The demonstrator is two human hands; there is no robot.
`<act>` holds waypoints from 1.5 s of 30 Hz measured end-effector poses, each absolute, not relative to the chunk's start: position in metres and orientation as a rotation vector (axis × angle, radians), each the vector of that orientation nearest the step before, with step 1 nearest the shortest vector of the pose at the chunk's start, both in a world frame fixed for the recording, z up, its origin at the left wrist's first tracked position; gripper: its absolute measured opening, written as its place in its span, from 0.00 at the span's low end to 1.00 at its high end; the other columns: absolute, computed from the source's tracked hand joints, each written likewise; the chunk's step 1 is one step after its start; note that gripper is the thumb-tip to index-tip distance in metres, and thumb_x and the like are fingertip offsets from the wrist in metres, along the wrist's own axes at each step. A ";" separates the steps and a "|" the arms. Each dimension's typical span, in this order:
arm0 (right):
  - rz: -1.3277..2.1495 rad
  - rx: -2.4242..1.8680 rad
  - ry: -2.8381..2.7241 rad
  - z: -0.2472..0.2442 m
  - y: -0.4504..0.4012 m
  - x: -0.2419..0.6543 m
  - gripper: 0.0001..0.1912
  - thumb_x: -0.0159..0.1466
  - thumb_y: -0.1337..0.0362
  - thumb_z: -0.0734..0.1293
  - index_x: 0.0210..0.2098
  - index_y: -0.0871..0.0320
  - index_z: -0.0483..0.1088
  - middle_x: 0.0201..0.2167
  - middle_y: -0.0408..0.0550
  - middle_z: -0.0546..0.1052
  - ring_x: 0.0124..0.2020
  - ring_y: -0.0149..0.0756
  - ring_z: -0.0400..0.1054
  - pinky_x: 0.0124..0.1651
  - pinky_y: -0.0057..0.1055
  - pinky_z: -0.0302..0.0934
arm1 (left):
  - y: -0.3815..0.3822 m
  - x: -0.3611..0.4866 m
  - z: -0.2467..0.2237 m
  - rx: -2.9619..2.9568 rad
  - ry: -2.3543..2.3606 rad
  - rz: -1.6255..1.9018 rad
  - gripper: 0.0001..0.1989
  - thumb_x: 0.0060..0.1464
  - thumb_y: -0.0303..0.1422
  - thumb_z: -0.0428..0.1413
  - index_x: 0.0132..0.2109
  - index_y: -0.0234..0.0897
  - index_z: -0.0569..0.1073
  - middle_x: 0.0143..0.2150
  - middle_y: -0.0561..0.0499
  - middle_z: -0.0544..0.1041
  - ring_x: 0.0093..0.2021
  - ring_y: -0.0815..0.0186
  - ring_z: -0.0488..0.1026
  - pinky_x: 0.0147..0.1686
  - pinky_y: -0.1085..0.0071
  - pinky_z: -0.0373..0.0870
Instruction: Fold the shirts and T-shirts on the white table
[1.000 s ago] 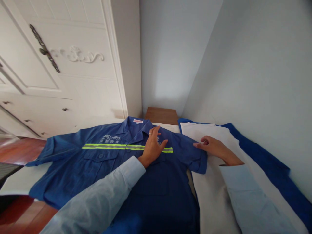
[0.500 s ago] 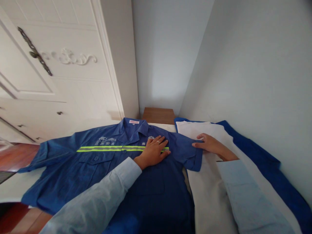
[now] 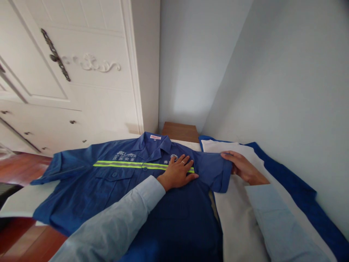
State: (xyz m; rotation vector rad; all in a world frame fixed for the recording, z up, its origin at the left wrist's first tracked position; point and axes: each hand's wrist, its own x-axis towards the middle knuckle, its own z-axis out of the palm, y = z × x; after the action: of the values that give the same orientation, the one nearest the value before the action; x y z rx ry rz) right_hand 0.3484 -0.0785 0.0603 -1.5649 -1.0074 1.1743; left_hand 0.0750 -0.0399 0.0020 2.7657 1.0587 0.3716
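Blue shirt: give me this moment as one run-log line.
left hand: spread on blue shirt, over reflective stripe | right hand: holding sleeve at cuff | shirt: front up | beside: white cloth

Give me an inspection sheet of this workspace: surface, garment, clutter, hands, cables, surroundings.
Surface: white tabletop, mostly covered by cloth.
Garment: blue short-sleeved shirt, spread front up, collar toward the far edge, bright stripe across the chest.
Clutter: white cloth on a blue cloth, right of the shirt; brown wooden piece beyond the collar.
Hands: left hand flat on the shirt's chest; right hand gripping a sleeve near its hem.
Cables: nothing seen.
Surroundings: white cabinet, grey wall, reddish floor.
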 end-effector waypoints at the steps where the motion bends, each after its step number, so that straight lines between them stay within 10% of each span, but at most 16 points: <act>1: 1.234 -1.578 -1.050 0.060 -0.080 0.347 0.22 0.53 0.51 0.76 0.39 0.56 0.69 0.17 0.36 0.66 0.14 0.27 0.56 0.14 0.23 0.49 | -0.040 0.075 0.001 2.760 1.058 0.374 0.39 0.64 0.59 0.38 0.70 0.38 0.60 0.72 0.39 0.58 0.73 0.46 0.53 0.67 0.36 0.49; 7: 1.382 -1.380 -1.026 0.059 -0.073 0.332 0.27 0.48 0.57 0.80 0.44 0.57 0.72 0.33 0.45 0.79 0.29 0.34 0.74 0.32 0.28 0.71 | -0.041 0.074 0.001 2.738 1.039 0.400 0.39 0.63 0.58 0.43 0.69 0.37 0.61 0.72 0.36 0.59 0.72 0.44 0.53 0.67 0.34 0.47; 12: 1.230 -1.267 -0.975 0.062 -0.065 0.298 0.27 0.50 0.59 0.80 0.47 0.56 0.71 0.34 0.44 0.80 0.30 0.33 0.75 0.32 0.26 0.71 | -0.031 0.077 -0.001 2.420 0.991 0.634 0.25 0.61 0.41 0.55 0.62 0.38 0.71 0.68 0.38 0.67 0.70 0.45 0.58 0.69 0.36 0.43; 16: 1.435 -1.249 -1.220 0.065 -0.072 0.252 0.36 0.56 0.54 0.77 0.59 0.54 0.62 0.36 0.46 0.80 0.30 0.36 0.77 0.29 0.29 0.72 | -0.003 0.075 0.000 1.868 1.080 0.946 0.19 0.55 0.25 0.52 0.52 0.35 0.76 0.56 0.41 0.78 0.59 0.55 0.73 0.67 0.51 0.60; 23: 1.356 -1.215 -1.745 0.041 -0.063 0.218 0.40 0.58 0.53 0.75 0.65 0.54 0.58 0.50 0.55 0.77 0.49 0.43 0.76 0.52 0.44 0.71 | 0.017 0.055 0.018 1.612 1.165 1.176 0.21 0.67 0.35 0.39 0.48 0.32 0.74 0.47 0.38 0.80 0.43 0.60 0.79 0.46 0.61 0.77; 27: 0.880 -1.278 -2.050 0.039 -0.055 0.228 0.26 0.65 0.55 0.69 0.59 0.56 0.66 0.54 0.57 0.76 0.55 0.46 0.71 0.61 0.50 0.64 | 0.002 0.052 0.025 1.952 1.219 1.205 0.15 0.60 0.30 0.52 0.52 0.34 0.75 0.56 0.39 0.76 0.57 0.54 0.73 0.61 0.55 0.67; 34: 0.455 -1.209 -2.575 0.018 -0.065 0.237 0.25 0.69 0.55 0.64 0.61 0.60 0.68 0.65 0.61 0.66 0.68 0.52 0.56 0.72 0.55 0.47 | -0.010 0.055 0.009 2.707 1.032 0.762 0.20 0.67 0.32 0.46 0.61 0.33 0.71 0.66 0.41 0.70 0.71 0.57 0.57 0.69 0.56 0.58; 41: 0.298 -1.367 -2.610 0.039 -0.073 0.229 0.13 0.66 0.60 0.65 0.42 0.56 0.80 0.46 0.55 0.81 0.47 0.47 0.74 0.54 0.41 0.65 | -0.012 0.052 -0.002 2.870 1.005 0.471 0.25 0.71 0.40 0.39 0.65 0.34 0.67 0.68 0.38 0.65 0.70 0.55 0.60 0.68 0.52 0.58; 45: 0.029 -1.609 -2.473 0.061 -0.064 0.221 0.17 0.66 0.61 0.62 0.24 0.55 0.77 0.25 0.50 0.80 0.26 0.37 0.70 0.32 0.31 0.56 | -0.010 0.051 0.000 2.842 1.034 0.406 0.25 0.71 0.37 0.37 0.66 0.34 0.66 0.69 0.38 0.63 0.71 0.57 0.58 0.70 0.54 0.56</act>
State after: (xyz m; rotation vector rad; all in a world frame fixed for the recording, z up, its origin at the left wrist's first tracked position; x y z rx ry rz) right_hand 0.2211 -0.0639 0.0605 -1.6089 -2.4725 0.0290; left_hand 0.0509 -0.0099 -0.0001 2.8420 1.0343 0.4064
